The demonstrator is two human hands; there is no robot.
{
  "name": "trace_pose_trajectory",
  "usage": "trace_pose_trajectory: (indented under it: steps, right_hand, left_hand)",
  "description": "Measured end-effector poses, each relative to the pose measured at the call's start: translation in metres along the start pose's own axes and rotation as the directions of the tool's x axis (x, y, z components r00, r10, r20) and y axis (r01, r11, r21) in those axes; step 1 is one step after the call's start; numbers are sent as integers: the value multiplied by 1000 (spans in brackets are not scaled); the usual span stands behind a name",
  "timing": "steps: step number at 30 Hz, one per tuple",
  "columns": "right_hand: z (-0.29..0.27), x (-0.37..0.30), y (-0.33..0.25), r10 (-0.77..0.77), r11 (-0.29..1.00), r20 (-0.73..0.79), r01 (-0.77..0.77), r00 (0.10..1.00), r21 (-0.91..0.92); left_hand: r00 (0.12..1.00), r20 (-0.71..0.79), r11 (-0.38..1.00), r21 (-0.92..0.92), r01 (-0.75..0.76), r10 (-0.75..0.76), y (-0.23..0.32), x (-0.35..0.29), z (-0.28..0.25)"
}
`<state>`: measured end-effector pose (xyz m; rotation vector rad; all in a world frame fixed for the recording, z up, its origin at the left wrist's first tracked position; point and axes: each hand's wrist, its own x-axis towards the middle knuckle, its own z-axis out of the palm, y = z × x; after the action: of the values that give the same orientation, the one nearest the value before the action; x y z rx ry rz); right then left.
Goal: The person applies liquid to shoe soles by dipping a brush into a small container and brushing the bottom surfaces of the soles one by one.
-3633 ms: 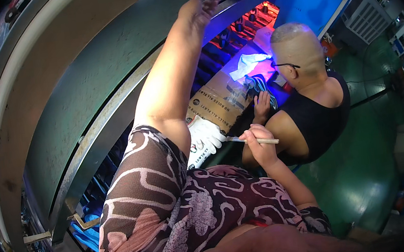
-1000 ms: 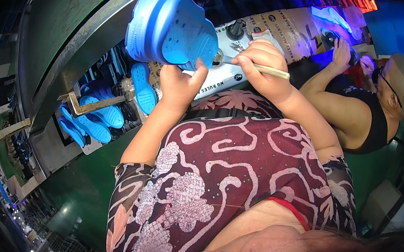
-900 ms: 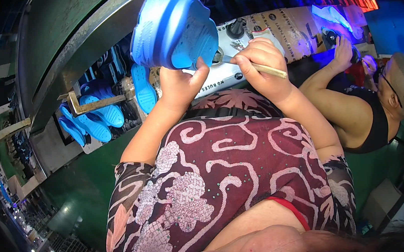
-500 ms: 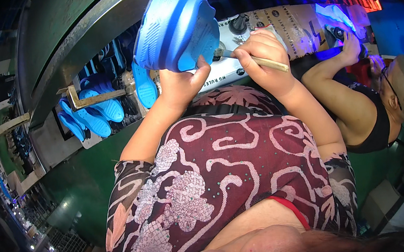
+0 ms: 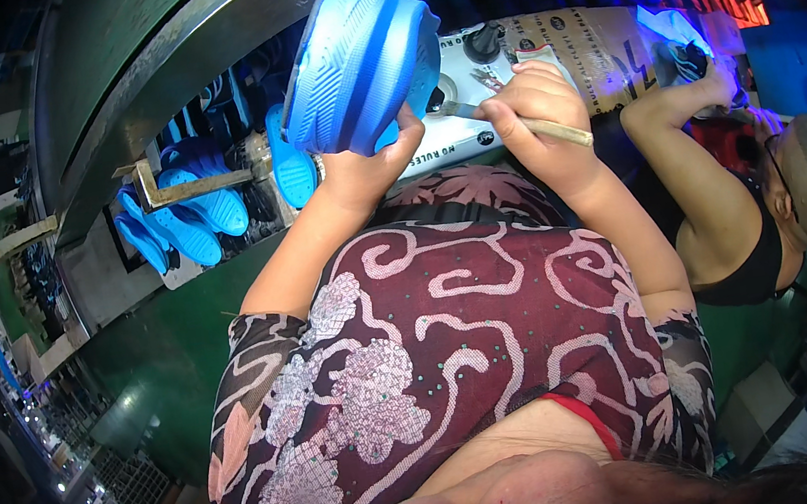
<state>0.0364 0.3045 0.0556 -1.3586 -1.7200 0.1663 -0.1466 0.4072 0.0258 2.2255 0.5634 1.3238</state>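
Observation:
A bright blue shoe sole [image 5: 351, 67] is raised in front of me, its grooved side wall facing me. My left hand [image 5: 372, 163] grips its lower end, with the thumb along the right edge and the other fingers hidden behind it. In my right hand [image 5: 543, 119] is a brush [image 5: 558, 129] with a pale wooden handle, closed between thumb and fingers. The brush's head points left, over a small round dish with dark contents [image 5: 436, 99] just right of the sole. Another blue sole [image 5: 294, 170] lies beyond my left forearm.
Several blue soles [image 5: 190, 233] rest at the left beside a wooden bracket [image 5: 199, 186]. Printed cardboard [image 5: 604, 76] covers the bench, with a dark cone-shaped object [image 5: 484, 43] on it. A metal beam [image 5: 224, 17] crosses above. At the right, a co-worker [image 5: 731, 212] handles a shoe [image 5: 690, 61].
The brush head has come away from the sole's face and now sits over the dish. My left hand has turned the sole, so more of its side wall shows.

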Motion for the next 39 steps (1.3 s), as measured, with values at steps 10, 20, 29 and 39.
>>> trace_pose_trajectory:
  steps: [10, 20, 29, 39]
  right_hand:
    - [6, 7, -3, -76, 997, -27, 76, 997, -13]
    - [11, 10, 0, -103, 994, -85, 107, 991, 35]
    - [-28, -10, -1, 66, 995, -182, -79, 981, -65]
    - [-41, -77, 34, 353, 928, -409, -371, 841, 38]
  left_hand:
    - [995, 98, 999, 13, 30, -31, 25, 17, -4]
    - [940, 306, 978, 183, 96, -149, 8, -6, -14]
    - [997, 78, 1000, -3, 26, -25, 17, 33, -16]
    - [382, 924, 432, -354, 830, 23, 26, 108, 27]
